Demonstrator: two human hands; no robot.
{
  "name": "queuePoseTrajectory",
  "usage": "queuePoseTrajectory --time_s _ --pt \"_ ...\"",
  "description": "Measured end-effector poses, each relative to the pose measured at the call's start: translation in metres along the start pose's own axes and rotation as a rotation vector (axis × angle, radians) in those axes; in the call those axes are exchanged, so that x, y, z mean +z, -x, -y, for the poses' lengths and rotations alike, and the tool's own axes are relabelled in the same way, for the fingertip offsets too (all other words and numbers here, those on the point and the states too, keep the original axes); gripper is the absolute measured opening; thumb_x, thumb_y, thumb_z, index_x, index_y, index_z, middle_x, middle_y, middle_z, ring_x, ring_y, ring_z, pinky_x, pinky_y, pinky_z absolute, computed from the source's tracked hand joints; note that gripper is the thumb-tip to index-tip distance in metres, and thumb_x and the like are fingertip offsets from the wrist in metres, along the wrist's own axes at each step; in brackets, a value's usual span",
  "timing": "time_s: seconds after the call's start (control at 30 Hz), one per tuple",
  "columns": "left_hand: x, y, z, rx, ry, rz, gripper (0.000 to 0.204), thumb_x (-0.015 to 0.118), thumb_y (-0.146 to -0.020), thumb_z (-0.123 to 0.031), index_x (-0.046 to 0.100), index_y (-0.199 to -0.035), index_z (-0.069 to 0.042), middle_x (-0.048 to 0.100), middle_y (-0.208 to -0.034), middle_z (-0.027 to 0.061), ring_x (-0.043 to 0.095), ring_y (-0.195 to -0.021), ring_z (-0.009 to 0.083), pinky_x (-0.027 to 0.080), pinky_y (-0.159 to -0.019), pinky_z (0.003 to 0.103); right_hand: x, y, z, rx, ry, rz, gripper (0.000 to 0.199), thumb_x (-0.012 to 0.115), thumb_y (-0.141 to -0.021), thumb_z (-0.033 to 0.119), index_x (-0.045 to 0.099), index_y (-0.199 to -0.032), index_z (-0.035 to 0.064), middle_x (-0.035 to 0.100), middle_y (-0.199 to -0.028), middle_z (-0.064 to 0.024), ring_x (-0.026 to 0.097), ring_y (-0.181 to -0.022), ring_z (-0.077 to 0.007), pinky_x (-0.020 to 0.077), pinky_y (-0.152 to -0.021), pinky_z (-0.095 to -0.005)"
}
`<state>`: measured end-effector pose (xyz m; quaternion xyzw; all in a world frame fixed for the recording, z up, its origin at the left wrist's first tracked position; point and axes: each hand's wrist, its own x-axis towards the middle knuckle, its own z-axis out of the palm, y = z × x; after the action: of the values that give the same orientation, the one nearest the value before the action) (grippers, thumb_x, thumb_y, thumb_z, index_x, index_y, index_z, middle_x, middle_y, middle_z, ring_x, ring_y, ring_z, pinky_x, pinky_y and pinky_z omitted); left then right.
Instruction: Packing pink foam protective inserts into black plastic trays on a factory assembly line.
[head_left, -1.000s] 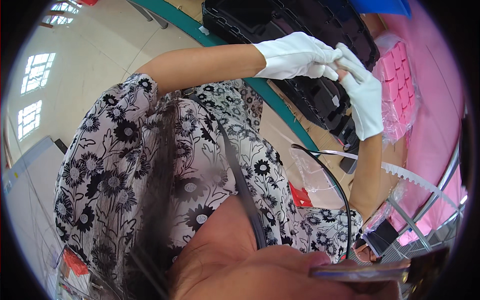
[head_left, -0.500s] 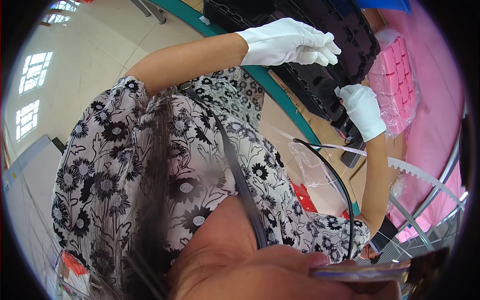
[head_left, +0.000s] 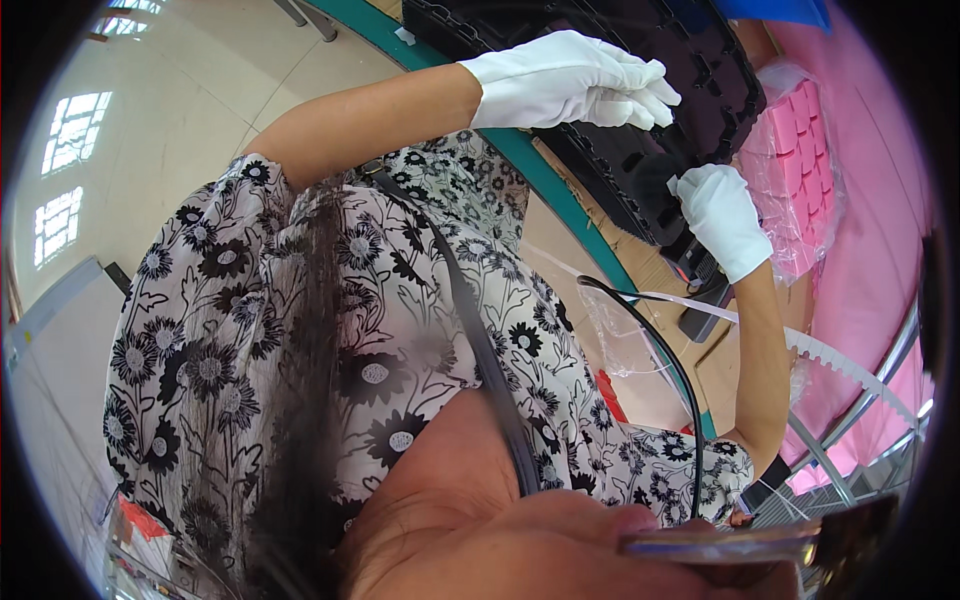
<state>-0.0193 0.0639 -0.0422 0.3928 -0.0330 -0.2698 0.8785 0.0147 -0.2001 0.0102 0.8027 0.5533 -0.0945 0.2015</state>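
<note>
Both hands wear white gloves. Over the black plastic tray [head_left: 690,60] with notched edges, my left hand [head_left: 570,82] is held with its fingers stretched forward and slightly bent; nothing shows in it. My right hand [head_left: 722,220] is at the tray's near right edge, fingers curled and pinched. A small pale bit shows at its fingertips, too little to name. Below that hand sits a small black device [head_left: 690,262], partly covered by the glove. What lies under the fingers of either hand is hidden.
Pink foam blocks [head_left: 800,165] in a clear bag lie right of the tray, beside pink sheeting [head_left: 870,280]. A black cable [head_left: 675,365] and a white toothed strip [head_left: 840,362] run near my right forearm. A green table edge [head_left: 540,170] borders the wooden top; metal bars [head_left: 820,455] stand lower right.
The view has shifted slightly. My left hand is a touch further left, and my right hand keeps nearly the same pinch at the tray edge.
</note>
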Motion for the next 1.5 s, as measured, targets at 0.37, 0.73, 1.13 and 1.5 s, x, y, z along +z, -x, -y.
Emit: queuePoseTrajectory --time_s 0.37,0.73,1.13,1.5 --pt "0.001 0.003 -0.002 0.005 -0.041 -0.003 0.041 0.047 -0.096 -0.031 0.055 -0.115 0.005 0.063 -0.095 0.0091 0.054 -0.073 0.0022 0.044 -0.061 0.011 -0.006 -0.003 0.002 0.055 -0.073 0.002 0.019 0.061 -0.08 0.019 0.06 -0.064 0.008 0.058 -0.065 -0.008 0.058 -0.064 -0.0274 0.0455 -0.059 -0.0391" --pt "-0.001 0.004 -0.001 0.018 -0.039 0.007 0.042 0.047 -0.096 -0.031 0.055 -0.115 0.005 0.062 -0.095 0.0083 0.054 -0.073 0.0016 0.044 -0.061 0.01 0.001 -0.004 0.002 0.022 -0.104 -0.07 0.017 0.062 -0.078 0.016 0.059 -0.063 0.008 0.057 -0.063 -0.008 0.056 -0.062 -0.0266 0.0441 -0.057 -0.0388" --pt "-0.003 0.004 -0.002 0.021 -0.044 0.009 0.041 0.047 -0.096 -0.031 0.055 -0.115 0.005 0.063 -0.094 0.007 0.055 -0.075 0.0022 0.045 -0.064 0.011 -0.018 -0.005 0.004 0.081 -0.259 0.003 0.008 0.062 -0.069 0.008 0.065 -0.076 0.0081 0.062 -0.076 -0.0074 0.06 -0.075 -0.0263 0.0481 -0.068 -0.0386" --pt "-0.008 -0.001 0.002 0.031 0.025 0.009 0.035 0.052 -0.093 -0.024 0.058 -0.108 0.008 0.064 -0.099 0.0173 0.061 -0.078 0.0093 0.05 -0.066 0.014 -0.01 -0.007 0.002 0.043 -0.204 -0.008 0.005 0.063 -0.071 0.012 0.065 -0.072 0.0077 0.061 -0.07 -0.0069 0.06 -0.07 -0.0256 0.0481 -0.062 -0.0384"
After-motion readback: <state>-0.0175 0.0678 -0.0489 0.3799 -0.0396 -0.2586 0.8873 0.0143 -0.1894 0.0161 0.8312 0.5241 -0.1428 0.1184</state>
